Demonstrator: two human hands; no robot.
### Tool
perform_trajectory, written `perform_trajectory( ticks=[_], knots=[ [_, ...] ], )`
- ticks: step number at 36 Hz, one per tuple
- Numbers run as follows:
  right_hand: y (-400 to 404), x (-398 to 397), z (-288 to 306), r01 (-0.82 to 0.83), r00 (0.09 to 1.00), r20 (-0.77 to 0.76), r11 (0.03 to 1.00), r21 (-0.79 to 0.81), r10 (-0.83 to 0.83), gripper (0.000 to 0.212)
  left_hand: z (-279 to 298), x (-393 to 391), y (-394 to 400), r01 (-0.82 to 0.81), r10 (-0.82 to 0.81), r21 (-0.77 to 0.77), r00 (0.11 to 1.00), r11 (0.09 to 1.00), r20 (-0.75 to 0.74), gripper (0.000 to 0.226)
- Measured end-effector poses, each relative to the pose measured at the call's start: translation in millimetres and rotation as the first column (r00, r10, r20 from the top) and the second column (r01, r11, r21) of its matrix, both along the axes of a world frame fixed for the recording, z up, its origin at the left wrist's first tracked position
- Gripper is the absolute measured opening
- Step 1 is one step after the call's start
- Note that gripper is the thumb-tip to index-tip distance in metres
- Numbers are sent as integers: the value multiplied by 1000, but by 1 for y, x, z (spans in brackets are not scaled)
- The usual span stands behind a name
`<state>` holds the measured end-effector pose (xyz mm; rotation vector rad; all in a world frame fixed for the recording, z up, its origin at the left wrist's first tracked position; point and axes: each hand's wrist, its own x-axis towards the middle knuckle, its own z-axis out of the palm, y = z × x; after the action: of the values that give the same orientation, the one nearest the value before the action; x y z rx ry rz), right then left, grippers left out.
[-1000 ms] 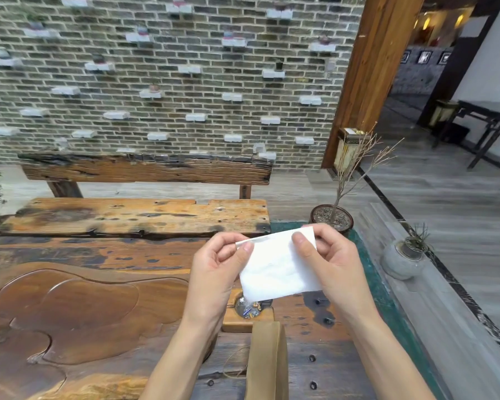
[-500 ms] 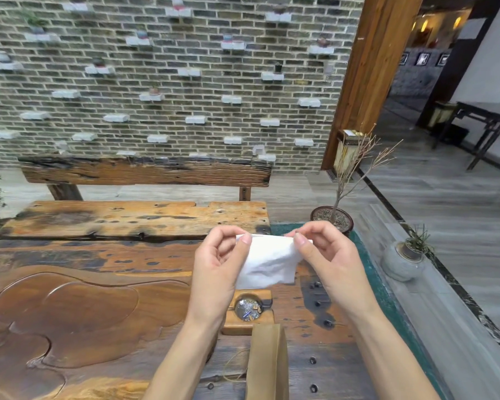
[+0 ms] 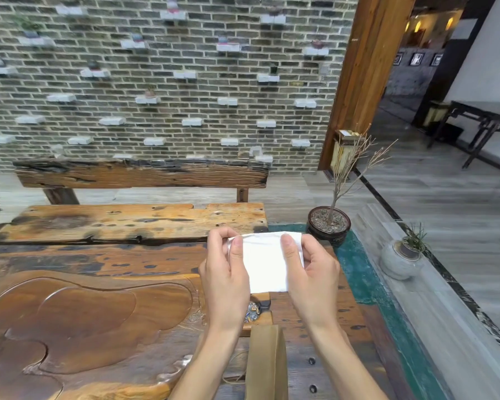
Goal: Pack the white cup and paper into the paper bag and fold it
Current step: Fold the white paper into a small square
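I hold a folded white paper (image 3: 264, 261) up above the wooden table (image 3: 98, 298). My left hand (image 3: 225, 278) pinches its left edge and my right hand (image 3: 312, 272) pinches its right edge, thumbs on the near face. Below my wrists stands the brown paper bag (image 3: 267, 362), seen edge-on at the table's near side. Under the paper, a small decorated object (image 3: 253, 308) sits in a wooden holder (image 3: 264, 319), partly hidden by my left hand. I cannot tell whether it is the cup.
A carved tray shape (image 3: 84, 319) fills the table's left half. A wooden bench (image 3: 133, 220) stands beyond the table. A potted bare twig (image 3: 329, 223) sits at the table's far right corner, and a grey pot (image 3: 401, 258) stands on the floor ledge to the right.
The paper was folded narrower between my hands, from a wide sheet to a smaller rectangle. Both hands drew closer together and now hold it flat and upright.
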<state>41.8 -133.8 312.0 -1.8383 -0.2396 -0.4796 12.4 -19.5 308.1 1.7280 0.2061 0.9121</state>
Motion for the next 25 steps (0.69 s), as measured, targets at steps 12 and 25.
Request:
perform_trajectory(
  ticks=[12, 25],
  knots=[
    [-13, 2, 7, -86, 996, -13, 993, 79, 87, 33, 7, 0, 6, 125, -123, -104, 992, 987, 32, 10],
    [-33, 9, 17, -529, 819, -300, 847, -63, 489, 31, 28, 20, 27, 724, -716, -126, 613, 678, -334, 33]
  ],
)
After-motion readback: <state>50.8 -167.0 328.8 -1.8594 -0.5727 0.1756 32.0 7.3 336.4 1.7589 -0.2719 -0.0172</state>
